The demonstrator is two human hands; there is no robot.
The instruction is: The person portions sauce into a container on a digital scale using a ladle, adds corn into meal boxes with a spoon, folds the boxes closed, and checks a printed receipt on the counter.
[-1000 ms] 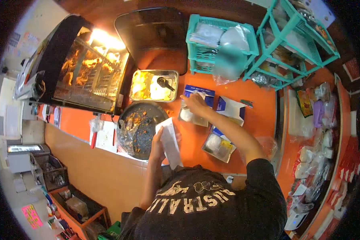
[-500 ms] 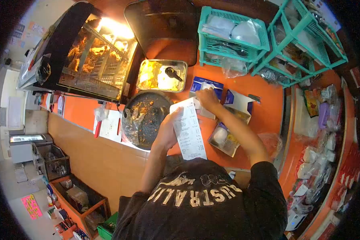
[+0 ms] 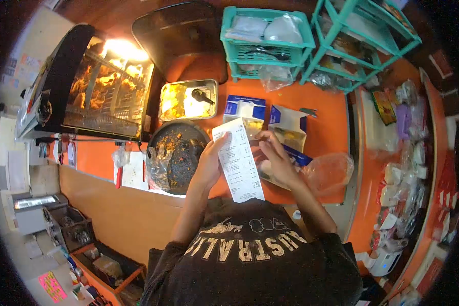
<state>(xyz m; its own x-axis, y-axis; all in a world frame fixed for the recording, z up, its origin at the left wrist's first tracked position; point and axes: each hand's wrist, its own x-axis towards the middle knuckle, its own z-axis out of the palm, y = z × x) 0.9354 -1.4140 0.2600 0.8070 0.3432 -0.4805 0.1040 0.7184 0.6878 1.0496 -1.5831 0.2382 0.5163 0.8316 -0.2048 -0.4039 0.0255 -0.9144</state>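
Observation:
My left hand (image 3: 208,162) grips a long white printed receipt (image 3: 239,166), its thumb lying over the upper left part of the paper. To the right of the paper, my right hand (image 3: 271,152) hovers over the boxes with bent fingers apart and nothing visible in them. Beyond the hands stand open blue-and-white cardboard boxes: one box (image 3: 246,106) behind the receipt's top and another box (image 3: 286,116) to its right. A third box (image 3: 297,155) is partly hidden under my right hand; its contents are largely covered.
A dark round stone dish (image 3: 188,160) with food residue and a plastic bag lies left. Behind it sits a metal tray (image 3: 163,109) of food with a black scoop (image 3: 201,95). A lit display warmer (image 3: 107,86) stands far left, teal racks (image 3: 268,48) at the back, clear plastic (image 3: 331,173) right.
My right hand has come back from the rear box toward me, beside the receipt, and its fingers have parted. My left hand still holds the receipt. The camera view has shifted.

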